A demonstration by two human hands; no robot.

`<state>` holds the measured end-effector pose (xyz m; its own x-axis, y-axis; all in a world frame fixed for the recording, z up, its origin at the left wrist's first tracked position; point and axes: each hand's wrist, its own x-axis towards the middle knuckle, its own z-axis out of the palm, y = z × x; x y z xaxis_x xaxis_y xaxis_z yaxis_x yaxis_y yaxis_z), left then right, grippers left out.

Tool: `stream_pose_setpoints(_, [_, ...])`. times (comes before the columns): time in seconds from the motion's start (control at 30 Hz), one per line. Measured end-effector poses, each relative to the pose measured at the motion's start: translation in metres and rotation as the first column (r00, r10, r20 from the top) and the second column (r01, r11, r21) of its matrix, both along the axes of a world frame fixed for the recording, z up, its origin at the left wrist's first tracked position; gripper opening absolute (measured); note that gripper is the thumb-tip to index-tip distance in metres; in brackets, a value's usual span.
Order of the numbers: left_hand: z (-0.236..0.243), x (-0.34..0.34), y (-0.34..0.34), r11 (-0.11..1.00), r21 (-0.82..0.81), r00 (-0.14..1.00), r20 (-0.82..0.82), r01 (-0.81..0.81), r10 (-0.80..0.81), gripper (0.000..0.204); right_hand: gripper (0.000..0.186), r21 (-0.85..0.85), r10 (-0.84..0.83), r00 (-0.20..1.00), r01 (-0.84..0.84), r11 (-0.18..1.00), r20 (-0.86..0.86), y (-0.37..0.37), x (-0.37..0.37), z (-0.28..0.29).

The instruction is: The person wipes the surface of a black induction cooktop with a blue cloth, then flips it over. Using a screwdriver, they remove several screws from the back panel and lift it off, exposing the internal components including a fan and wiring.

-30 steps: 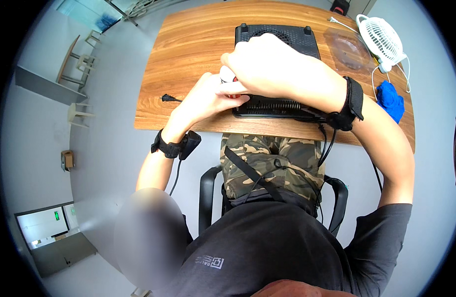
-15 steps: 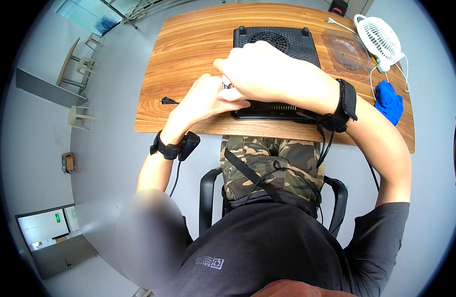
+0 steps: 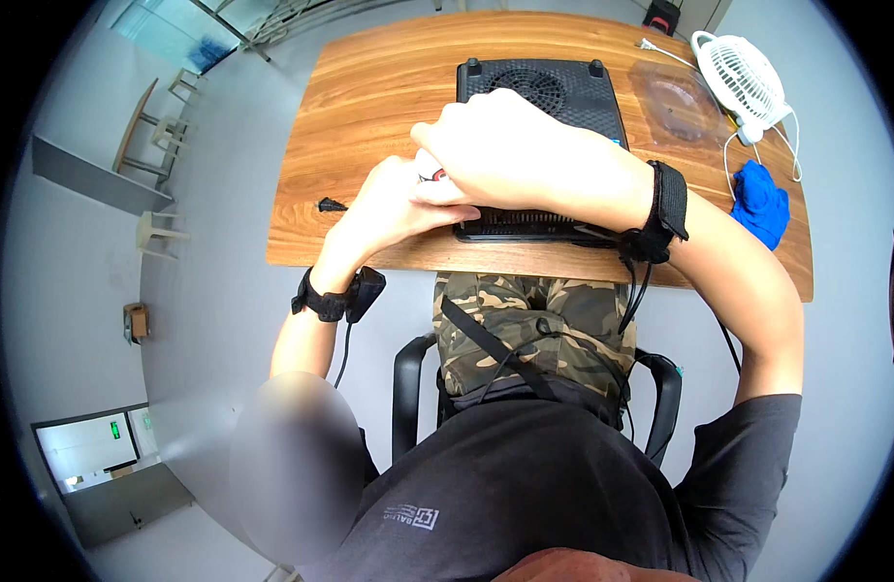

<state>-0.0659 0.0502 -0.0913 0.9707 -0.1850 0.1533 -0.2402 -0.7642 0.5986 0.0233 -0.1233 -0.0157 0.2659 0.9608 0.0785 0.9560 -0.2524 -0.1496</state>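
On the wooden table (image 3: 389,87) in front of me lies a flat black box (image 3: 544,92) with a round fan grille and little feet on top, so I think it is turned upside down. Both my hands are at its near left corner. My left hand (image 3: 389,204) is curled, and my right hand (image 3: 510,155) lies over it, folded shut around a small white thing with a bit of red (image 3: 430,175). I can only see a tiny piece of that thing, so I cannot tell what it is. The two hands touch each other, and the right one hides part of the box. I think the work on the box is still going on, because the box is still flipped over and my hands are busy at it; I cannot say how much is left. A small black plug (image 3: 329,205) lies at nine o'clock from my left hand, near the table's left edge. At two o'clock from the box there is a clear plastic lid (image 3: 675,97), then a white fan (image 3: 743,73), and a blue cloth (image 3: 760,202) near the right edge. The near edge of the table is just under my wrists. The bare wood at eleven o'clock gives me the most room to move.
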Motion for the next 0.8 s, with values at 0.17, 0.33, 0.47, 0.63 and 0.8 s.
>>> stream_pose_setpoints(0.17, [-0.005, -0.002, 0.007, 0.998, 0.055, 0.994, -0.107, -0.025, 0.031, 0.036, 0.037, 0.273, 0.167, 0.985, -0.174, 0.946, 0.047, -0.007, 0.008, -0.02])
stream_pose_setpoints(0.33, [-0.007, 0.002, 0.006, 0.999, -0.035, 0.996, -0.078, 0.04, -0.042, 0.035, 0.05, 0.209, 0.109, 0.993, -0.115, 0.971, 0.039, -0.009, 0.005, -0.016])
stream_pose_setpoints(0.47, [-0.003, -0.001, 0.0, 1.0, -0.022, 0.997, -0.073, -0.006, 0.004, 0.035, 0.049, 0.09, -0.001, 1.0, 0.003, 0.996, -0.02, 0.001, 0.001, -0.007])
stream_pose_setpoints(0.63, [-0.004, -0.002, 0.001, 1.0, -0.001, 0.998, -0.066, -0.023, 0.023, 0.037, 0.04, 0.185, 0.052, 0.994, -0.034, 0.982, -0.095, -0.001, 0.007, -0.016])
stream_pose_setpoints(0.8, [-0.013, -0.001, 0.012, 0.999, -0.011, 0.986, -0.162, -0.048, 0.045, 0.038, 0.038, 0.306, 0.1, 0.994, -0.081, 0.949, -0.047, -0.004, 0.006, -0.021])
